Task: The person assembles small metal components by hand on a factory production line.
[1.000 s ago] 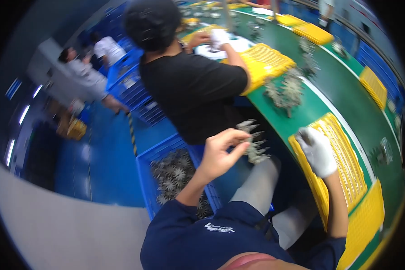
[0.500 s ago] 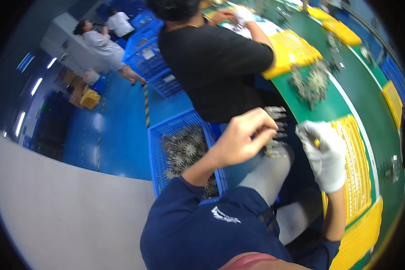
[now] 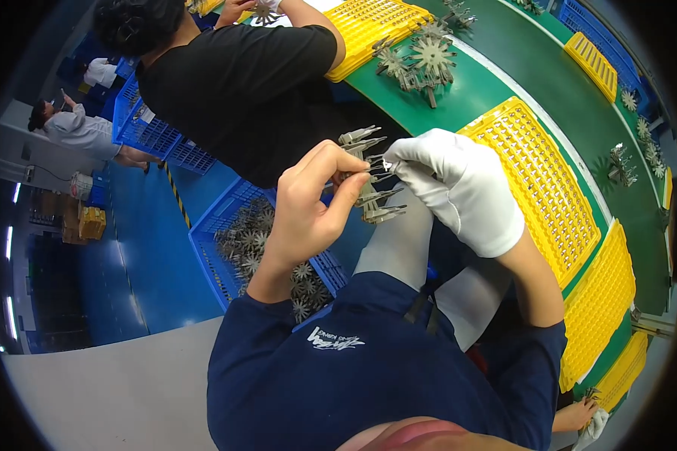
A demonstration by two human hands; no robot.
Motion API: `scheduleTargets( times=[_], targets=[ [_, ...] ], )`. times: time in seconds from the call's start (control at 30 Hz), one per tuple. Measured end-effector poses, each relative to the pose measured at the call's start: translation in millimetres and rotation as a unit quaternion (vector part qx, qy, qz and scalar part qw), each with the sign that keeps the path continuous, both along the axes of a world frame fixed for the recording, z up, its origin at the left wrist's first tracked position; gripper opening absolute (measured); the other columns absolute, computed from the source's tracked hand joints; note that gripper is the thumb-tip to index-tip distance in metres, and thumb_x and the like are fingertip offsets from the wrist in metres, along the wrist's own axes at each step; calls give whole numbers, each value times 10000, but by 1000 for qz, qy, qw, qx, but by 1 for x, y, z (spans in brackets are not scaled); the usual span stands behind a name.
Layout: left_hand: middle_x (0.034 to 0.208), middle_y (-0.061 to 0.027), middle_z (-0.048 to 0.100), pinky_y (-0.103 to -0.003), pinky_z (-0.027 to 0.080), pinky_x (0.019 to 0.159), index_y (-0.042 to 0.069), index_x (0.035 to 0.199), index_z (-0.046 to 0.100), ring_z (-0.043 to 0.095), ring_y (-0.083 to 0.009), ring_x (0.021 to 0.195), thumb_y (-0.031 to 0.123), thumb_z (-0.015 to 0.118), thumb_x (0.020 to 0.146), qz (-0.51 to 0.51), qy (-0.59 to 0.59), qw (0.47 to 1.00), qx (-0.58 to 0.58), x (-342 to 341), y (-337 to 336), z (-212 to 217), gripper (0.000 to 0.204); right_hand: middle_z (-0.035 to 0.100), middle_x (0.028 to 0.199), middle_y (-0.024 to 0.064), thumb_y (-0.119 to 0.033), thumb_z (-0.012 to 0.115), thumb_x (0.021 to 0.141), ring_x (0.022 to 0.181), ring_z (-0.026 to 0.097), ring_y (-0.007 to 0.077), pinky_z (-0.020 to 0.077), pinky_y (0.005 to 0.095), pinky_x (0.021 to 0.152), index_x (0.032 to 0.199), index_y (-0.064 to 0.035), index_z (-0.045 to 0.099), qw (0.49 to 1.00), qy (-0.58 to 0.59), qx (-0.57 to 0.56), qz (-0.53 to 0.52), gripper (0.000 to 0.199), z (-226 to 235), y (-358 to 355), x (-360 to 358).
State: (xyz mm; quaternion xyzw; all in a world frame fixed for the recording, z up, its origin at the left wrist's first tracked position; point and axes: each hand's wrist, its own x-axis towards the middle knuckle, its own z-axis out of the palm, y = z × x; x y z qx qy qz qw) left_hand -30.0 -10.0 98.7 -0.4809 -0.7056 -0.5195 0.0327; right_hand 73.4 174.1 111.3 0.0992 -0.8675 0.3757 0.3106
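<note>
My bare left hand (image 3: 308,199) pinches a grey metal star-shaped fixture (image 3: 374,201) by its middle, its prongs pointing right. In a white glove, my right hand (image 3: 462,188) has thumb and fingers pressed together at the tip of one prong. A tiny shiny piece seems to sit between those fingertips, too small to name. Both hands are in front of me, above my lap. Right beside the gloved hand, a yellow tray (image 3: 596,234) holds rows of small metal parts on the green bench (image 3: 470,79).
A blue crate (image 3: 203,244) of metal star fixtures (image 3: 252,240) stands left of my legs. A person in black (image 3: 233,90) works ahead. More fixtures (image 3: 429,60) lie on the bench. A second yellow tray (image 3: 602,301) is nearer. Another person's hand (image 3: 575,415) shows lower right.
My gloved right hand has moved left from beside the tray to the fixture's prongs, its fingertips now closed there. The left hand still holds the fixture. The whole view has shifted.
</note>
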Motion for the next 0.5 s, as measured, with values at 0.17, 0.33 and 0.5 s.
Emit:
scheduleTargets(
  times=[0.17, 0.33, 0.5],
  targets=[
    [792, -109, 601, -285, 462, 554, -41, 905, 639, 612, -183, 613, -78, 674, 838, -3, 24, 1000, -10, -1, -5, 6, 84, 688, 867, 109, -40, 762, 841, 786, 676, 293, 537, 355, 713, 1006, -46, 716, 1000, 13, 16, 9, 171, 2, -3, -4],
    [801, -129, 624, -307, 482, 608, -32, 920, 661, 635, -228, 683, -67, 693, 823, -18, 47, 999, -7, -2, -8, 5, 108, 659, 828, 134, -19, 744, 836, 773, 667, 310, 525, 368, 708, 984, -48, 698, 998, -9, 66, -20, 158, 10, -6, 1],
    [808, -124, 608, -333, 456, 558, -28, 913, 632, 615, -248, 634, -75, 677, 837, -40, 26, 999, 6, 0, -7, -2, 100, 657, 857, 128, 5, 725, 834, 792, 655, 321, 517, 374, 714, 1012, -55, 687, 998, -25, 64, -4, 192, 10, -8, 7]
  ],
)
